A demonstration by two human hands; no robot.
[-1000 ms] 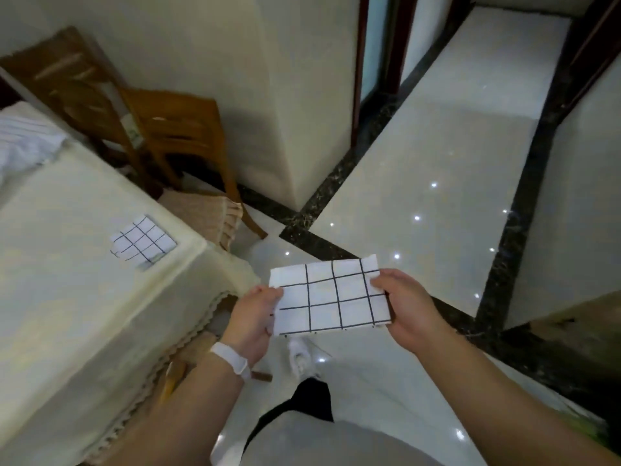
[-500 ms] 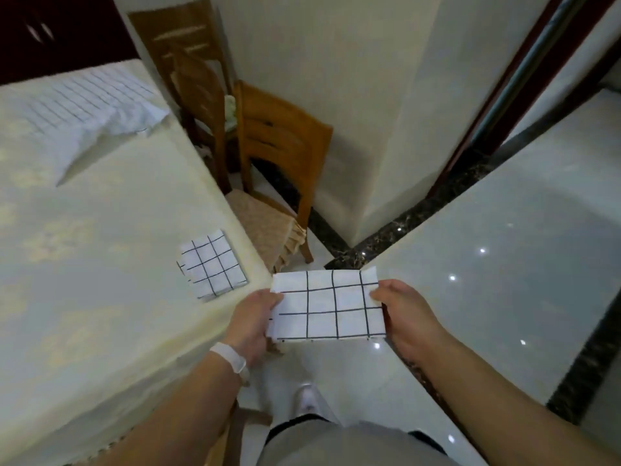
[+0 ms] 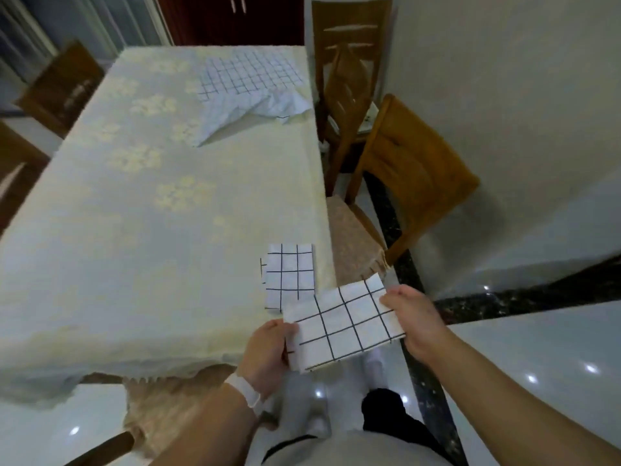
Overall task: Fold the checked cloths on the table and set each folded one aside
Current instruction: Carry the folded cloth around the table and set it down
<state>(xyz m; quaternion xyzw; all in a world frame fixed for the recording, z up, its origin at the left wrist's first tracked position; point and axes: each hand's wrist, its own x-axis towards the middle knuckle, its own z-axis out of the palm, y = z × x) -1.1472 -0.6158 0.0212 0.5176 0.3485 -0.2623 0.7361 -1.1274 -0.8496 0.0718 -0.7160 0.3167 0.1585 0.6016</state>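
Observation:
A folded white checked cloth (image 3: 342,326) is held in the air just off the table's near right corner, tilted up to the right. My left hand (image 3: 267,356) grips its left end and my right hand (image 3: 411,319) grips its right end. Another folded checked cloth (image 3: 290,274) lies flat on the table (image 3: 151,213) near that corner, its near edge partly hidden behind the held one. At the far right of the table lie unfolded checked cloths (image 3: 248,85), spread and crumpled, one over another.
A pale flowered tablecloth covers the table. Two wooden chairs (image 3: 403,169) stand along its right side, one pushed close with a cushioned seat. More chairs (image 3: 57,85) stand at the left. A cushioned stool seat (image 3: 158,408) pokes out under the near edge. The floor is glossy tile.
The view has swung left toward the table, bringing the unfolded cloths into sight. The held cloth has come over the table's corner and tilted, both hands still on it.

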